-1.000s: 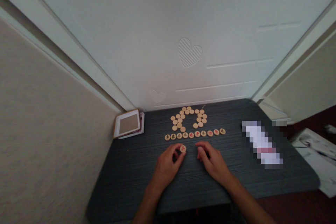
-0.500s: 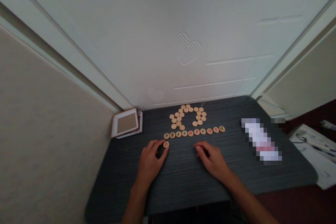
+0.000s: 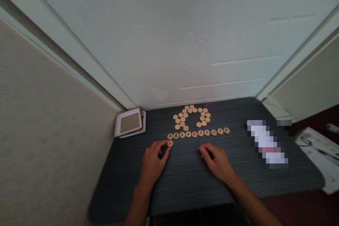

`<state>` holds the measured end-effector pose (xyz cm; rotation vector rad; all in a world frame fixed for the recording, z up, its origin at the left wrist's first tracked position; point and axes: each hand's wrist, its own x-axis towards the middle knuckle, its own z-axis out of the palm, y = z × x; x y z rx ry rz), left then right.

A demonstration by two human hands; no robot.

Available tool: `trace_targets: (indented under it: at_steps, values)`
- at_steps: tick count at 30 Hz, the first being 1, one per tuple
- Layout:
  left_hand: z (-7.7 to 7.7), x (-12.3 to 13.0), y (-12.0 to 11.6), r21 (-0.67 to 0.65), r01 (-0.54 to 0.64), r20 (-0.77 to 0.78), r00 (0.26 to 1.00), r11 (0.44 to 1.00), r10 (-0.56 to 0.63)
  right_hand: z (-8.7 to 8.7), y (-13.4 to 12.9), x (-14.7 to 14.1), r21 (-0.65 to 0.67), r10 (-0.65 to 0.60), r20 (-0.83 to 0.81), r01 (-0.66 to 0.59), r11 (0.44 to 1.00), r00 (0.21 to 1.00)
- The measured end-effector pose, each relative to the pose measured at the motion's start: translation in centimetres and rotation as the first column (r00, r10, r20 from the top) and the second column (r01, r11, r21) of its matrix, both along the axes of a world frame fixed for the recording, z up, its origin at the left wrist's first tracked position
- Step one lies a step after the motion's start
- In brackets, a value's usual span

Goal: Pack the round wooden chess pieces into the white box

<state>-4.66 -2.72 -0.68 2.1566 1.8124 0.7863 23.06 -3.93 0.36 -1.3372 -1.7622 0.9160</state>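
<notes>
My left hand rests on the dark table with its fingertips on a round wooden disc marked in red, just below the left end of a row of several marked discs. Behind the row lies a loose cluster of plain-faced wooden discs. My right hand lies flat on the table with curled fingers, a little below the middle of the row, holding nothing.
An open box with a brown inside sits at the table's back left corner. A blurred-out white object lies at the right. A white wall panel with heart shapes stands behind the table. Papers lie off the right edge.
My left hand has slid the red-marked disc leftward and up, from the table's middle to just under the left end of the row. My right hand has barely moved.
</notes>
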Motion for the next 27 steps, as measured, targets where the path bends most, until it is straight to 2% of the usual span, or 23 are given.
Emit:
trace_targets:
  at_steps: [6, 10, 13, 15, 18, 21, 23, 27]
  values:
    - [0.0, 0.0, -0.2, 0.023, 0.027, -0.025, 0.999, 0.999, -0.027, -0.2, -0.2, -0.2, -0.007, -0.003, -0.027, 0.003, 1.000, 1.000]
    - [0.1, 0.0, -0.1, 0.017, 0.009, 0.007, 1.000, 1.000, -0.009, 0.3, 0.2, 0.1, -0.013, -0.104, -0.110, 0.103, 0.995, 0.989]
    - [0.2, 0.0, -0.1, 0.028, -0.009, 0.058, 0.998, 1.000, 0.007, 1.6, 2.5, 1.5, 0.087, -0.202, -0.066, 0.207, 0.974, 0.977]
    - [0.2, 0.0, -0.2, 0.047, -0.014, 0.110, 0.994, 0.999, 0.009, 2.3, 5.1, 3.0, 0.164, -0.225, 0.015, 0.220, 0.962, 0.974]
    - [0.3, 0.0, -0.4, 0.068, -0.008, 0.177, 0.984, 0.998, -0.005, 2.4, 9.3, 5.4, 0.240, -0.182, 0.212, 0.130, 0.962, 0.960]
    - [0.3, 0.0, -0.6, 0.067, -0.008, 0.207, 0.978, 0.998, -0.006, 1.7, 12.7, 7.1, 0.247, -0.022, 0.424, -0.092, 0.965, 0.905]
    - [0.2, -0.1, -0.6, 0.064, -0.015, 0.220, 0.975, 0.998, 0.001, 1.3, 14.3, 7.8, 0.247, 0.041, 0.458, -0.172, 0.954, 0.888]
    - [-0.1, -0.3, -0.4, 0.044, -0.019, 0.233, 0.972, 0.999, 0.008, 1.1, 16.8, 8.1, 0.272, 0.068, 0.476, -0.221, 0.937, 0.877]
